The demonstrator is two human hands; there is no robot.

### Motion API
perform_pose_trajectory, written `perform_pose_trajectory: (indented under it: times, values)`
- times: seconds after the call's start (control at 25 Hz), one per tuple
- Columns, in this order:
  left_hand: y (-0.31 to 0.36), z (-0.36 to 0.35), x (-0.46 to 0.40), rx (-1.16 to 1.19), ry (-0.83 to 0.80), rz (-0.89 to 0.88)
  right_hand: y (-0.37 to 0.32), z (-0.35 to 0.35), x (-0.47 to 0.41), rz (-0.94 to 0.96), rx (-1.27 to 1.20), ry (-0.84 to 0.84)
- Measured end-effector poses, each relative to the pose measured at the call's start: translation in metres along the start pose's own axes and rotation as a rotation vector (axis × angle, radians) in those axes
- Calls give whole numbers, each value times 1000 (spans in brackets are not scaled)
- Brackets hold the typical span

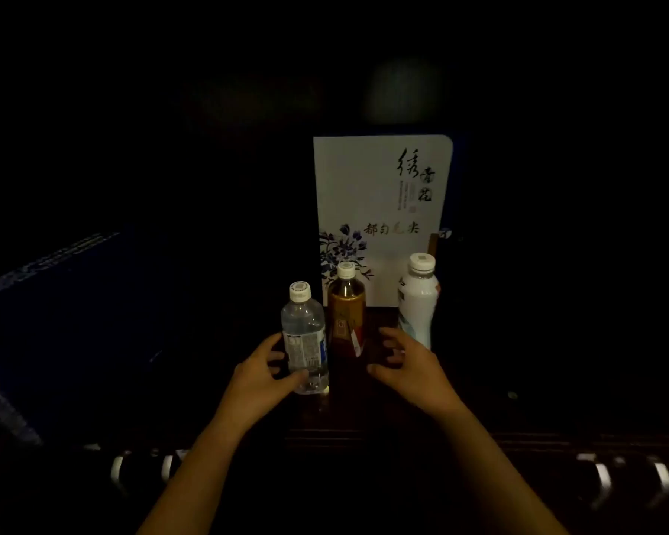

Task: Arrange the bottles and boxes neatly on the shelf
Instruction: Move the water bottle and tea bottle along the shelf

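Centrally, just below mid-frame, three bottles stood upright on the dark wooden shelf (383,426), long axes vertical, caps pointing up. The water bottle (304,341) stood nearest the camera on the left; the left hand (261,376) was wrapped round its lower half, thumb in front, fingers behind. The tea bottle (346,314) stood just beside it to the right and slightly further back. The white bottle (418,299) stood apart to the right. The right hand (410,364) hovered between tea bottle and white bottle, fingers spread and curled, holding nothing. Behind them a white box (379,210) stood upright on end, printed face forward. A dark blue box (55,322) lay at centre left, dimly lit.
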State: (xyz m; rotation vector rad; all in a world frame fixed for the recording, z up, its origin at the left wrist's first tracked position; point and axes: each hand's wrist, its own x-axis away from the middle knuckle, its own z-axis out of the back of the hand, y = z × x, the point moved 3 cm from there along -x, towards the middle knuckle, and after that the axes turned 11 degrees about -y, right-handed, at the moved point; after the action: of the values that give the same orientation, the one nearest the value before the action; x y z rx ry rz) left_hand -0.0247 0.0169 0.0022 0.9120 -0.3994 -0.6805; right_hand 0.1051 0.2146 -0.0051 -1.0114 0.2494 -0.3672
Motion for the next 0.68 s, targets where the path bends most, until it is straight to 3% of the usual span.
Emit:
perform_pose_trajectory:
  times: [0.4, 0.68]
  values:
    - [-23, -23, -33, 214, 13, -35, 16, -21, -71, 151, -268, 78]
    - [-35, -16, -44, 371, -12, -23, 9, -27, -94, 161, -291, 75]
